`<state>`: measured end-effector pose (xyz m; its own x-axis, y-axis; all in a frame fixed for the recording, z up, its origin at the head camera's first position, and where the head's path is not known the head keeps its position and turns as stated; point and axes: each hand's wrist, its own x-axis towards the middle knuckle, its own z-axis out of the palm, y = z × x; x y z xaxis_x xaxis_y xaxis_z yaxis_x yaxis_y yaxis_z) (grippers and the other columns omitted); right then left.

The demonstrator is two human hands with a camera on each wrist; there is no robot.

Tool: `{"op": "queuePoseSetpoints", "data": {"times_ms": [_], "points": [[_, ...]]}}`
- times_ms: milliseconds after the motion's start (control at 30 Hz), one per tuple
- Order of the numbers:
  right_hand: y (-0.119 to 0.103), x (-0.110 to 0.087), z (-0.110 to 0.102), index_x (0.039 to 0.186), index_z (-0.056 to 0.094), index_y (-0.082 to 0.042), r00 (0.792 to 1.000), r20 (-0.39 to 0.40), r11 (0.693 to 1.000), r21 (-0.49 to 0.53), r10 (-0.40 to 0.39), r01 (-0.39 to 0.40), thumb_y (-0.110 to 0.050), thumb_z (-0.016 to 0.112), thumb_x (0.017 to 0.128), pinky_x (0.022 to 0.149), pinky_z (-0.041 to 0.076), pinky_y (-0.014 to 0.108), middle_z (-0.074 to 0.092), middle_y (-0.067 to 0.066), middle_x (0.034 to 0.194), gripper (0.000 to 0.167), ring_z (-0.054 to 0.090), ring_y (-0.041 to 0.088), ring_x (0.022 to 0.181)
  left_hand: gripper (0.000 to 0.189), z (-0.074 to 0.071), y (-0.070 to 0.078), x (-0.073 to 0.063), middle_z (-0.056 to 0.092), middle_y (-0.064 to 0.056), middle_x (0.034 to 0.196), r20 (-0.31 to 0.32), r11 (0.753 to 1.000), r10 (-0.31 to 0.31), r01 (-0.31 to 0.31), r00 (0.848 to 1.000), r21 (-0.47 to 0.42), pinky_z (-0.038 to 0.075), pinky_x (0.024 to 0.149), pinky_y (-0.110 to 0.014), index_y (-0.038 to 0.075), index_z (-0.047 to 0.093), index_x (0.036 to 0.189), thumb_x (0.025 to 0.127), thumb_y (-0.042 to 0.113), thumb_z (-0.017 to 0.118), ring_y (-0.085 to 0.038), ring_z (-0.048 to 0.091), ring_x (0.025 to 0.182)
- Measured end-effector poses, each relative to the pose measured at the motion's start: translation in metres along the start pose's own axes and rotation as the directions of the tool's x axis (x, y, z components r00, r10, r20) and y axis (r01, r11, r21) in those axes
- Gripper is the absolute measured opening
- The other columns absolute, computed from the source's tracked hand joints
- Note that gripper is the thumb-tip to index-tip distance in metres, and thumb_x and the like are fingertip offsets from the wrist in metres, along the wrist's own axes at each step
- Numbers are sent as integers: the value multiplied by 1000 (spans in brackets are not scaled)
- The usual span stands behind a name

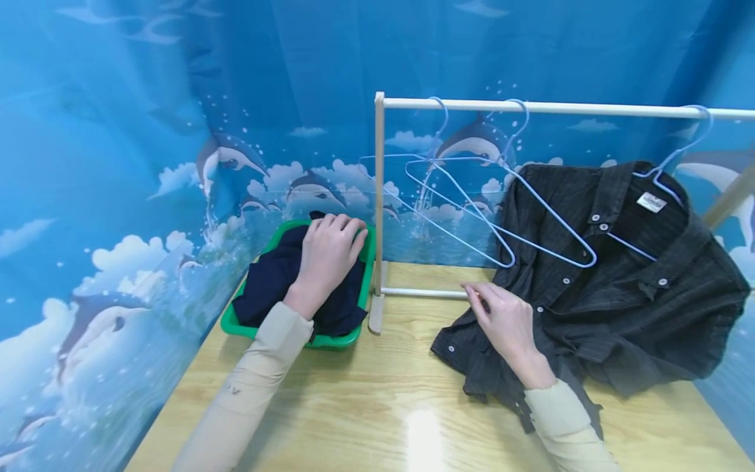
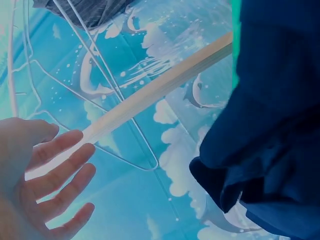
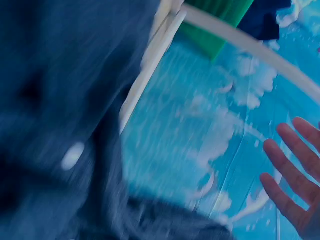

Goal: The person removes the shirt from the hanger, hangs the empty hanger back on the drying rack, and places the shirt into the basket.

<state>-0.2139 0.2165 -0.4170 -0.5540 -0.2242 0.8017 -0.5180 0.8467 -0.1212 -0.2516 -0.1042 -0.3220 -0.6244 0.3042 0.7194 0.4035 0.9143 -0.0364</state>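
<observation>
At left in the frame, a green basket (image 1: 335,341) on the table (image 1: 360,419) holds a bundled navy cloth (image 1: 265,282). The left hand (image 1: 333,246) hangs over it near the far rim; the left wrist view shows thumb and fingers spread, gripping nothing and apart from the fabric. A sound pick-up, in my judgement, calls for pinching one clear edge and raising it steeply, since the folds could snag on the rim or on the wooden upright (image 1: 379,196) just beside it.

At upper centre, two bare hangers, the first hanger (image 1: 435,159) and the second hanger (image 1: 503,162), overlap on the top rail (image 1: 590,108); sleeves should be kept clear of their wires.

At lower right of centre, the right hand (image 1: 501,321) is before the black shirt (image 1: 637,314), fingers spread in the right wrist view, holding nothing; whether it brushes the shirt cannot be told. The shirt hangs at right, its collar gaping; it is best left undisturbed, with the right hand brought leftward to support the cloth's loose side.
</observation>
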Motion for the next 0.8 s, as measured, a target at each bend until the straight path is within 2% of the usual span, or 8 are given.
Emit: {"op": "queuePoseSetpoints", "data": {"times_ms": [133, 267, 367, 467, 600, 733, 800], "points": [[21, -12, -27, 100, 79, -9, 999, -52, 999, -36, 6, -8, -21, 66, 98, 51, 51, 44, 76, 6, 88, 17, 73, 28, 71, 29, 14, 3, 19, 71, -8, 105, 66, 997, -73, 70, 995, 40, 52, 91, -47, 13, 72, 115, 103, 36, 61, -29, 65, 99], [36, -17, -55, 101, 79, -8, 989, -146, 996, -83, -24, 11, -24, 61, 100, 52, 49, 44, 77, 7, 89, 24, 73, 30, 70, 39, 32, 2, 32, 69, -11, 108, 158, 984, -174, 165, 972, 64, 51, 91, -48, 10, 67, 119, 103, 44, 57, -31, 63, 101], [46, -16, -78, 100, 80, -7, 973, -228, 993, -119, -48, 21, -24, 59, 101, 50, 45, 44, 77, 8, 88, 28, 72, 32, 68, 44, 43, 0, 37, 68, -12, 106, 190, 977, -210, 201, 959, 67, 51, 90, -47, 8, 65, 117, 103, 48, 54, -32, 63, 99], [57, -9, -100, 98, 80, -5, 956, -290, 987, -158, -53, 7, -24, 57, 102, 47, 39, 42, 77, 10, 86, 30, 70, 33, 64, 43, 51, -2, 39, 67, -12, 102, 186, 977, -213, 204, 959, 64, 51, 88, -47, 8, 64, 112, 103, 49, 54, -32, 63, 96], [76, 8, -126, 95, 79, -2, 930, -367, 979, -196, -17, -60, -24, 55, 102, 43, 30, 38, 76, 14, 85, 33, 68, 37, 61, 40, 59, -2, 42, 68, -13, 101, 181, 980, -195, 187, 964, 61, 52, 86, -47, 7, 64, 111, 104, 46, 54, -32, 64, 96], [107, 27, -147, 104, 79, -4, 889, -454, 963, -205, 62, -172, -23, 54, 103, 51, 26, 32, 76, 16, 92, 31, 66, 41, 68, 39, 64, 2, 46, 68, -13, 103, 199, 982, -186, 179, 962, 53, 51, 86, -47, 7, 64, 114, 106, 43, 52, -32, 63, 98], [125, 35, -157, 112, 77, -6, 868, -482, 946, -212, 118, -247, -22, 52, 105, 58, 31, 36, 75, 17, 99, 31, 65, 45, 76, 39, 66, 6, 48, 68, -13, 105, 210, 983, -184, 180, 960, 42, 51, 87, -47, 7, 64, 116, 106, 43, 51, -32, 63, 99]]}}
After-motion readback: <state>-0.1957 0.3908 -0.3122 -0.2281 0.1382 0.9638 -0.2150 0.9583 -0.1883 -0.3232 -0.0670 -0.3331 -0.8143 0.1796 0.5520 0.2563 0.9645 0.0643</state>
